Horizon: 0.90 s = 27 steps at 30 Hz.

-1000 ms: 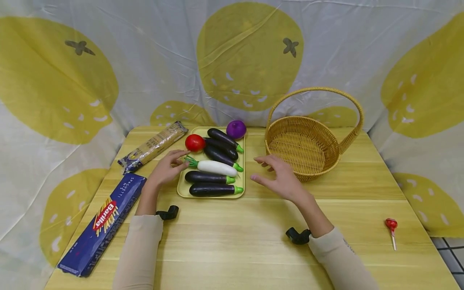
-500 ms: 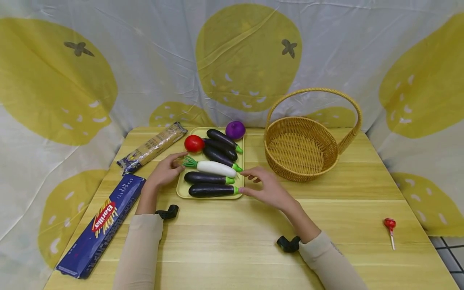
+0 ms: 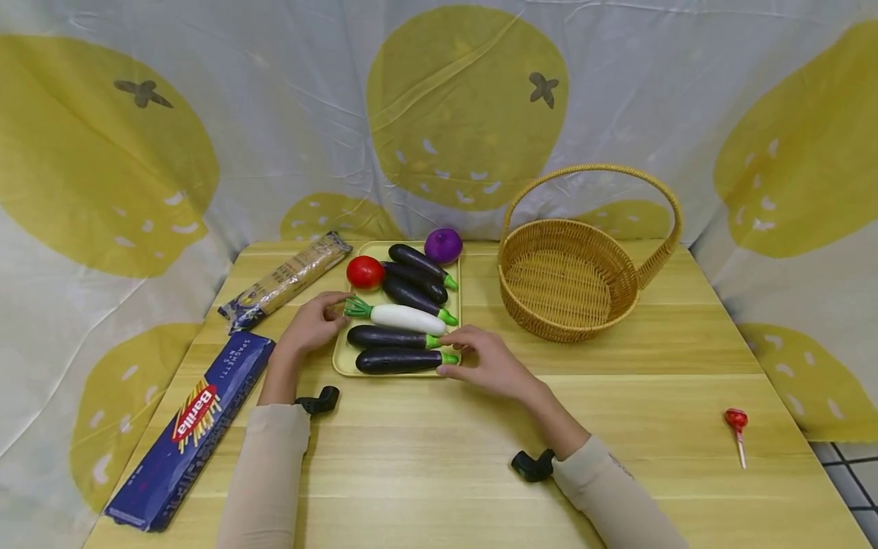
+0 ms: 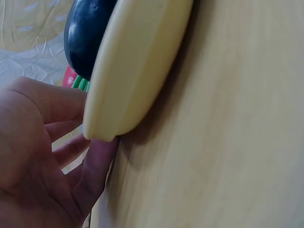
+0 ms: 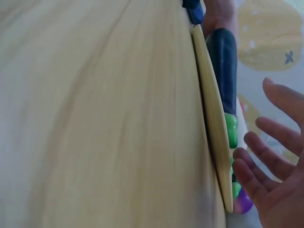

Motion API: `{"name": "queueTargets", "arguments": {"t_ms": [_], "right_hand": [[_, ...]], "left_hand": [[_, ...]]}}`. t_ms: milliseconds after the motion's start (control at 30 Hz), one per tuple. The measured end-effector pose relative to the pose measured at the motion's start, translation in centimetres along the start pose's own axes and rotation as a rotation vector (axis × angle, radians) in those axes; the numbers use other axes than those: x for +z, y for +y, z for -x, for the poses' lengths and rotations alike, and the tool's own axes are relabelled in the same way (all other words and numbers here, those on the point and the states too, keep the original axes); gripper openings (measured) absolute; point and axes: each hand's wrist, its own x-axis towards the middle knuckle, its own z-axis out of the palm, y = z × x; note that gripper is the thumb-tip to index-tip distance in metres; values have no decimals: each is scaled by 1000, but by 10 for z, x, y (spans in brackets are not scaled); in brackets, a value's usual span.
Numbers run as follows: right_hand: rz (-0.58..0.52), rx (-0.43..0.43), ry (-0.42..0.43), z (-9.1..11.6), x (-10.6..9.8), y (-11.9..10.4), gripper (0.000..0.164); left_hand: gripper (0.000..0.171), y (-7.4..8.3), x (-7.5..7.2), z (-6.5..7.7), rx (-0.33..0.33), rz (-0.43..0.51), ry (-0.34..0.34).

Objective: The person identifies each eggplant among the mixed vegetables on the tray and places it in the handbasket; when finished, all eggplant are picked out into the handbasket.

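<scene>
A pale yellow tray (image 3: 341, 363) holds several eggplants, a white radish (image 3: 406, 319) with green leaves and a red tomato (image 3: 365, 272). A purple onion (image 3: 443, 245) lies at its far right corner. My left hand (image 3: 310, 328) grips the tray's left edge; in the left wrist view, fingers lie above and below the tray wall (image 4: 137, 71). At the right edge, my right hand (image 3: 490, 362) hovers by the green stem of the nearest eggplant (image 3: 398, 361). Its fingers are spread and hold nothing in the right wrist view, beside the tray's rim (image 5: 216, 128).
A wicker basket (image 3: 568, 332) with a tall handle stands at the back right. At the left lie a blue spaghetti box (image 3: 195, 427) and a packet of noodles (image 3: 291, 278). A red lollipop (image 3: 737, 421) lies near the right edge of the table (image 3: 411, 473).
My right hand has come left and nearer to me, from beside the basket to the tray's right edge. My left hand has moved slightly down at the left edge.
</scene>
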Motion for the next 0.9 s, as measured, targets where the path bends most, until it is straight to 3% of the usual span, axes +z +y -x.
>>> {"name": "queueTargets", "arguments": {"t_ms": [600,900], "right_hand": [[120,61,-14,-11,19,-4,41],[192,47,-18,-16,25,-3,35]], "left_hand": [[56,-3,0,0,-1,60,4],[57,-6,2,0,-17,84,7]]}}
